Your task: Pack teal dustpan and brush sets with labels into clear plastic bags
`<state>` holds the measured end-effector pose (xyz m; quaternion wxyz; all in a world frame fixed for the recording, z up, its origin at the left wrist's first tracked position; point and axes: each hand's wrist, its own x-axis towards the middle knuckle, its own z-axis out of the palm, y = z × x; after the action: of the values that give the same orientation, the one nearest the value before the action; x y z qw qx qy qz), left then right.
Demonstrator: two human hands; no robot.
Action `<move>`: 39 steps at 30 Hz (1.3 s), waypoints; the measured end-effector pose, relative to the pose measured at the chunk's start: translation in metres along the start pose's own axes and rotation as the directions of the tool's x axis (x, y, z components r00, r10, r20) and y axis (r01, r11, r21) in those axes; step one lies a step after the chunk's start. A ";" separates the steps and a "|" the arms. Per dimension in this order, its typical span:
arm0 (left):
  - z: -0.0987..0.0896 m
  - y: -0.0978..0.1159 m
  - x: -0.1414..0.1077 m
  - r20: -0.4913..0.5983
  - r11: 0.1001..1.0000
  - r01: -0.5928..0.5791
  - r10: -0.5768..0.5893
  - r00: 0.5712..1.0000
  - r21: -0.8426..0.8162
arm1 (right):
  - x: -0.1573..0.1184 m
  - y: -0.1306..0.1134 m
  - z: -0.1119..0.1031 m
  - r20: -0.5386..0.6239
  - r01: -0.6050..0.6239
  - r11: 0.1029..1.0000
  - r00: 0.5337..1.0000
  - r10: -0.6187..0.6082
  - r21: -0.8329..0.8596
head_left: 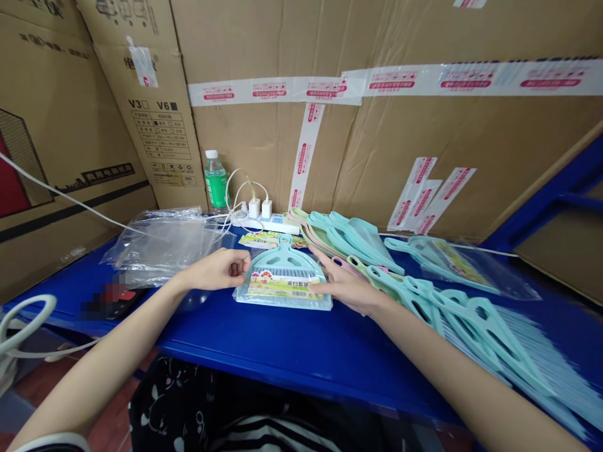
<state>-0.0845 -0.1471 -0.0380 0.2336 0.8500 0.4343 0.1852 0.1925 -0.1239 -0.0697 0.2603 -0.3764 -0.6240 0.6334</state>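
Note:
A light teal brush and dustpan set (282, 260) with a yellow-green printed card lies in a clear bag on the blue table (282, 339), in front of me. At its left edge my left hand (226, 269) is closed, its fingers curled in a pinch on the bag's edge. My right hand (346, 284) rests on the right side of the package, fingers spread and thumb over the card.
Clear bags (164, 242) lie at the left, near a dark phone (123, 302). Behind are a green-labelled bottle (217, 182) and a power strip (277, 224). Dustpans (355, 235), brushes (494, 333) and another bagged set (447, 260) lie right. Cardboard (264, 37) stands behind.

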 end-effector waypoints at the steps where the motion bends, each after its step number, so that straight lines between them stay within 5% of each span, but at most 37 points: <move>1: 0.000 0.000 0.000 -0.005 1.000 0.006 -0.006 1.000 0.009 | 0.000 -0.001 0.000 -0.011 0.019 1.000 1.000 -0.019 -0.001; 6: 0.006 0.006 0.002 -0.081 0.991 0.123 -0.119 0.990 0.048 | 0.001 -0.003 -0.003 -0.077 0.239 0.962 0.965 -0.250 -0.131; 10: 0.020 0.011 0.007 -0.205 0.973 0.230 -0.220 0.954 0.025 | 0.002 0.000 -0.001 -0.107 0.262 0.954 0.954 -0.278 -0.147; 17: 0.039 0.006 0.019 -0.360 0.954 0.178 -0.258 0.897 -0.240 | -0.001 0.001 0.011 -0.111 0.378 0.883 0.900 -0.421 -0.278; 29: 0.048 0.010 0.018 -0.382 0.980 0.069 -0.137 0.914 -0.188 | 0.006 0.015 0.024 -0.335 0.289 0.845 0.822 -0.460 -0.450; 33: 0.050 0.014 0.021 -0.452 0.985 0.084 -0.145 0.880 -0.151 | 0.004 0.013 0.029 -0.333 0.328 0.804 0.783 -0.525 -0.497; 39: 0.047 0.008 0.022 -0.439 0.982 0.077 -0.148 0.886 -0.175 | 0.004 0.012 0.027 -0.237 0.341 0.798 0.832 -0.502 -0.497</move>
<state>-0.0423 -0.1443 -0.0694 0.2013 0.7371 0.5096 0.3956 0.1708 -0.1378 -0.0840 0.4150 -0.3819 -0.7599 0.3234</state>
